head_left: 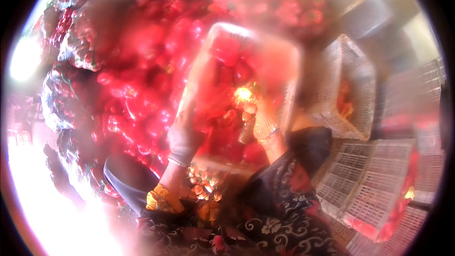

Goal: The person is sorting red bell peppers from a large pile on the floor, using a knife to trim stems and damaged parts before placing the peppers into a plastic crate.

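A pale plastic crate (296, 73) in front of me holds red bell peppers (225, 51). My right hand (266, 121), in a light knitted glove, is over the crate's right half with its fingers bent. A short, pale cylinder-like piece (246, 132) shows at the fingers, beside a bright yellow glare; I cannot make out what is held. Gloved too, my left hand (182, 140) is at the crate's near left side, by the red peppers. Blur hides its fingers and anything in them.
A large heap of red peppers (135, 99) lies left of and beyond the crate. Another crate (332, 90) with some orange-red pieces stands at right, near several stacked crates (379, 170). Small orange and pale pieces (204, 180) lie between my knees. Full net-like sacks (59, 95) line the left.
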The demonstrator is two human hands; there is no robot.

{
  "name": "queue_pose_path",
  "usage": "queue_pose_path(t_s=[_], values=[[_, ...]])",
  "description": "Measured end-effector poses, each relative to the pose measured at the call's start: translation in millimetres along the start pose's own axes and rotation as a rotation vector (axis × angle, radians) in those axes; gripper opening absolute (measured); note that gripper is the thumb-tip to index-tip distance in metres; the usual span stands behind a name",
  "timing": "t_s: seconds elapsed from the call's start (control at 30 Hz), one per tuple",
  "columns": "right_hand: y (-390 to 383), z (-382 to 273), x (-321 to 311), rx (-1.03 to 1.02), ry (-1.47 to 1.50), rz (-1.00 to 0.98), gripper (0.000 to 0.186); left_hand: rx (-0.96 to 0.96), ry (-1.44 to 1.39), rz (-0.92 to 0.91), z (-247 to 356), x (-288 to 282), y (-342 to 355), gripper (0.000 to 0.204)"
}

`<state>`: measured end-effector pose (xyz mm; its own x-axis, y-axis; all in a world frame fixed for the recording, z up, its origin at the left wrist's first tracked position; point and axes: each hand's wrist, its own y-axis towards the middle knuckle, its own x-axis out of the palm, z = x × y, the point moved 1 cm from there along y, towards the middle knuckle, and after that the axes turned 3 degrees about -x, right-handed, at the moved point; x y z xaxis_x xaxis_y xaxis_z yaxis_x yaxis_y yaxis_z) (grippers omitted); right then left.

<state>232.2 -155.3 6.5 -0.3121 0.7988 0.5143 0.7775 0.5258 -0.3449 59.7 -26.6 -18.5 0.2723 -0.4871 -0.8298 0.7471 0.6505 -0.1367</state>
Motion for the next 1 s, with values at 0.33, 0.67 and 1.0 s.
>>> queue_pose_path(t_s=[0.33,0.67,1.0], values=[[-20,11,12,0.259,0.068,-0.286,0.035,0.551,0.229,-0.496,-49,77,3,0.070],[-46,69,22,-0.254,-0.755,-0.364,0.028,-0.230,-1.431,-0.022,9,9,-33,0.069],[-47,62,25,-0.058,-0.852,-0.066,0.021,-0.177,-0.995,0.004,4,42,-16,0.059]])
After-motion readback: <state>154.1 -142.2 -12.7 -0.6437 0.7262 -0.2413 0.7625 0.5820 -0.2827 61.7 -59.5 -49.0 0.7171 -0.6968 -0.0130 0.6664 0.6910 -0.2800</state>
